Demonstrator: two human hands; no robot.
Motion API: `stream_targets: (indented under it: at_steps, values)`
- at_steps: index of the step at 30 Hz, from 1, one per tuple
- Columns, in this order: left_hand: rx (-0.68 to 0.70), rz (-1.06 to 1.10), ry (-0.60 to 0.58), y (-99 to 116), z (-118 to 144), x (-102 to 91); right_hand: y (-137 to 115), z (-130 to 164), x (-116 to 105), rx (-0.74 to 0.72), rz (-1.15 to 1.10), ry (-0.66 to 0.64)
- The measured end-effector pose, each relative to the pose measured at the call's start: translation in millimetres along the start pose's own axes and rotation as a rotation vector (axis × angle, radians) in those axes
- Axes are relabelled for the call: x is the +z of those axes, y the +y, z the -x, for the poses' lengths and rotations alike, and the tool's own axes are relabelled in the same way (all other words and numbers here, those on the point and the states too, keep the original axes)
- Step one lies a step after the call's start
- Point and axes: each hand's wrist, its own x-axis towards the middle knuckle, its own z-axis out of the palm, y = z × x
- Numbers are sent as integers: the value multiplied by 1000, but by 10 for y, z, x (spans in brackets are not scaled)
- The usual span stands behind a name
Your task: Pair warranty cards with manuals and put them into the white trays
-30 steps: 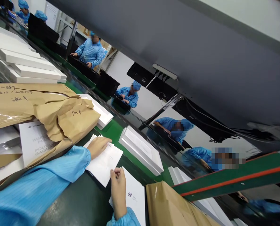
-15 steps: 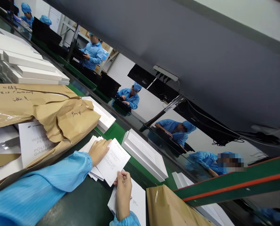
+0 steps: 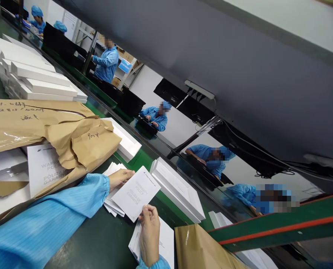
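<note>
A white warranty booklet (image 3: pixel 138 192) is tilted up, its lower right corner pinched between the thumb and fingers of my right hand (image 3: pixel 151 228). Behind its upper left edge, my left hand (image 3: pixel 119 179) lies at a loose pile of white booklets (image 3: pixel 114 207). The left fingers are pressed together, partly covered by the raised booklet, so what they grip is hidden. Under my right hand is another stack of white leaflets (image 3: pixel 166 239). To the left, a torn brown paper package (image 3: pixel 95 149) holds more warranty booklets (image 3: pixel 44 168).
White boxes (image 3: pixel 43 76) are piled at the far left. Open white box parts (image 3: pixel 177 188) line the green conveyor (image 3: pixel 166 207). A brown paper package (image 3: pixel 200 246) and a green, orange-striped rail (image 3: pixel 281 224) stand right. Co-workers in blue sit or stand across the line.
My left hand has slid off the face of the warranty booklet to behind its upper left edge. My right hand still pinches that booklet's corner. The camera view has shifted slightly.
</note>
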Motion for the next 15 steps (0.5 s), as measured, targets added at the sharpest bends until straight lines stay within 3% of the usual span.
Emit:
stream_targets:
  at_steps: [6,11,15]
  values:
    - [14,-117,40,67,32,5,7,-16,-11,-4,-49,-12]
    - [114,-742,298,76,22,44,-85,60,27,-21,-26,-9]
    - [147,-1020,462,88,8,7,-123,97,53,-38,11,33]
